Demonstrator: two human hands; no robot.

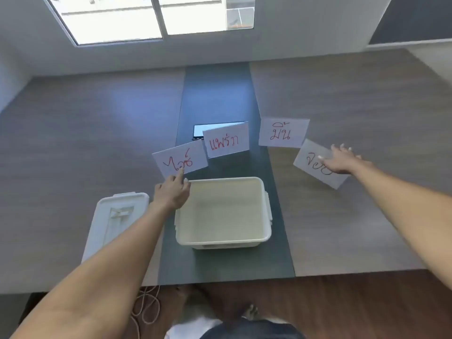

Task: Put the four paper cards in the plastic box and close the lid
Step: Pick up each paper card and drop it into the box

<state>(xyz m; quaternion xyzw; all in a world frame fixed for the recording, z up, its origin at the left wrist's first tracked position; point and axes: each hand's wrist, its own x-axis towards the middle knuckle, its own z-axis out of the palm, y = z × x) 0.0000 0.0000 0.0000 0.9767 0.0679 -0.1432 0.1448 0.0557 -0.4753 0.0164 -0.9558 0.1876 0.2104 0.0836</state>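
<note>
Several white paper cards with red writing lie in an arc beyond an open white plastic box [221,242]. My left hand [172,192] pinches the near edge of the leftmost card [179,159]. My right hand [342,160] lies flat, fingers spread, on the rightmost card [315,165]. Two more cards lie between them: one [226,140] behind the box and one [283,133] further right. The box is empty inside. Its lid [115,221] rests on the table to the left of the box, partly under my left forearm.
A dark phone [199,132] lies behind the middle card, partly covered by it. The table has a dark centre strip [215,94] between wood-grain halves. A white cable [146,307] lies on the floor below the near table edge.
</note>
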